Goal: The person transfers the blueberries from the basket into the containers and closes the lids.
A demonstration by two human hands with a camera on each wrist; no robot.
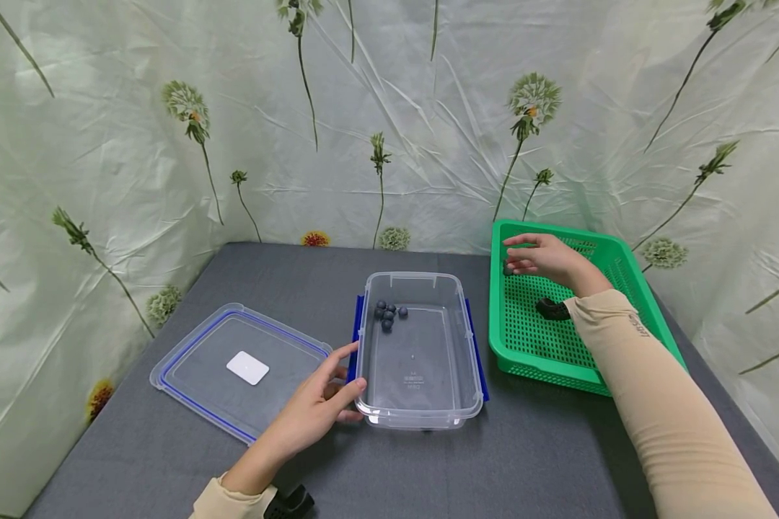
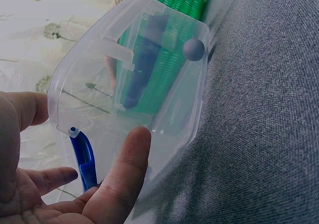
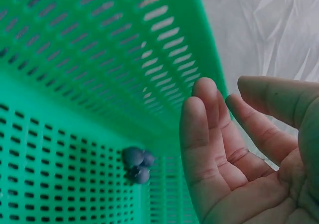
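Observation:
A clear plastic container with blue side latches stands mid-table, several blueberries clustered toward its far left. My left hand rests against its left side, fingers spread near the blue latch and touching the wall. In the left wrist view, one blueberry shows by the container's near end. Over the far left part of a green basket, my right hand hovers with fingers loosely extended and nothing between them. Blueberries lie in the basket's corner beside it, apart from the fingers in the right wrist view.
A clear lid with a blue seal and white label lies flat left of the container. Grey cloth covers the table. A floral sheet hangs behind. The green basket's raised rim surrounds the right hand's area.

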